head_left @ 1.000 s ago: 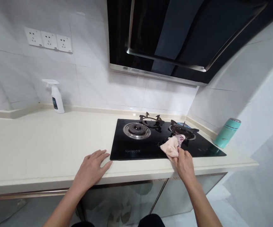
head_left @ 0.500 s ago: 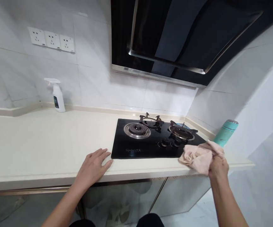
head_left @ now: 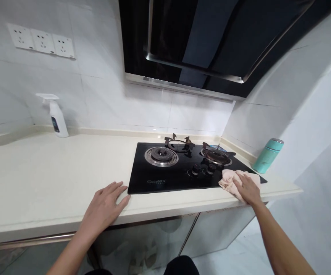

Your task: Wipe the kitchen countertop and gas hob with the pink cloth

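Note:
My right hand [head_left: 248, 189] lies on a crumpled pale pink cloth [head_left: 228, 182], fingers stretched out over it and pressing it down. The cloth rests across the front right corner of a black glass gas hob [head_left: 176, 179] and the pale counter beside it. Beneath the palm, part of the cloth is hidden. My left hand [head_left: 105, 204] is flat on the counter's front edge, fingers apart and holding nothing, close to the hob's front left corner. Two dark control knobs [head_left: 202, 170] sit left of the cloth.
A turquoise flask [head_left: 268, 156] stands right of the hob, near the wall. The hob carries a left burner [head_left: 161, 156], a loose-looking pan support [head_left: 179, 145] behind it, and a right burner [head_left: 217, 156]. A white spray bottle [head_left: 58, 118] stands far left. The black range hood [head_left: 182, 46] overhangs.
My right hand, which had the cloth bunched up at the counter edge, now spreads flat on it over the hob's corner. My left hand still rests on the counter. The view has shifted slightly right.

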Demonstrator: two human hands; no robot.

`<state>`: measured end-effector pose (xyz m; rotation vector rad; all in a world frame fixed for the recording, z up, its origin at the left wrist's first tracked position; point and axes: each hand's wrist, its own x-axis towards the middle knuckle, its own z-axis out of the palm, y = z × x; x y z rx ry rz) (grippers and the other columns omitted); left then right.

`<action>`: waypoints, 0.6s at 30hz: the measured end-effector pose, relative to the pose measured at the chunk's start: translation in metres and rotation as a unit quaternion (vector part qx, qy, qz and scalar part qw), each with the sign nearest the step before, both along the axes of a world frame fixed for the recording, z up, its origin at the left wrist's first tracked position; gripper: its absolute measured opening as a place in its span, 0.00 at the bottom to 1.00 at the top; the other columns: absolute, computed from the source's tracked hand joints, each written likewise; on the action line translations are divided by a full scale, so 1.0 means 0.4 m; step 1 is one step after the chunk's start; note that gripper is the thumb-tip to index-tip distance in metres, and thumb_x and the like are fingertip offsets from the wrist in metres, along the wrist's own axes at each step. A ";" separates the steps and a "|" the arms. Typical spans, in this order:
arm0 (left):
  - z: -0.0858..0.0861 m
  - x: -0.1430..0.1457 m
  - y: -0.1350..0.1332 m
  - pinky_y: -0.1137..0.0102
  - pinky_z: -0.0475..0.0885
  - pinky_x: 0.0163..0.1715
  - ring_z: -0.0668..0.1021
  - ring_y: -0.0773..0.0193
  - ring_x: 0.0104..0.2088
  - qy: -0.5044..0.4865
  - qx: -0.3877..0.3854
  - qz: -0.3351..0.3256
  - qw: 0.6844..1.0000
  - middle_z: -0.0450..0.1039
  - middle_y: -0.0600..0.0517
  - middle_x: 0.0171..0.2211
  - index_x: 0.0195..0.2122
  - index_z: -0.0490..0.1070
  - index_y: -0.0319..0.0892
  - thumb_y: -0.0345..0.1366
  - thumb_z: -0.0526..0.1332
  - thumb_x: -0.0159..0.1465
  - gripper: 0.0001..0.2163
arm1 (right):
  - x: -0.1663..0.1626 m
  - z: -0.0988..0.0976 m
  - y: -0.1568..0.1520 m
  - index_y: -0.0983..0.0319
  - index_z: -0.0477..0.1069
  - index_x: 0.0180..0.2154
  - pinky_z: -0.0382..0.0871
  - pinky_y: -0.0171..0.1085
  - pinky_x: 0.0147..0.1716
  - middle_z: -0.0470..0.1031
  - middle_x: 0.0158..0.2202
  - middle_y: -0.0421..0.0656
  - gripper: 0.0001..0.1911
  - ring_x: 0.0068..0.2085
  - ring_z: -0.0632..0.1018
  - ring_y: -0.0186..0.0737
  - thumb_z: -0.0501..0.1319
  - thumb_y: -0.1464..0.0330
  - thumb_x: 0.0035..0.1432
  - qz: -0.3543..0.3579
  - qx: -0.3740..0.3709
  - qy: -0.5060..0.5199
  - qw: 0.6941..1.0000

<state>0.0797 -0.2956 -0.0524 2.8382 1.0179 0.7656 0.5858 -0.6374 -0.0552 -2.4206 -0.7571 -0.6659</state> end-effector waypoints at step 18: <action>-0.004 -0.002 -0.013 0.53 0.69 0.63 0.73 0.48 0.67 0.004 0.017 -0.005 1.000 0.75 0.46 0.65 0.58 0.78 0.46 0.48 0.55 0.72 0.21 | -0.463 0.040 0.502 0.61 0.72 0.49 0.67 0.43 0.55 0.74 0.51 0.50 0.14 0.53 0.73 0.47 0.54 0.70 0.64 0.272 -0.062 0.050 0.959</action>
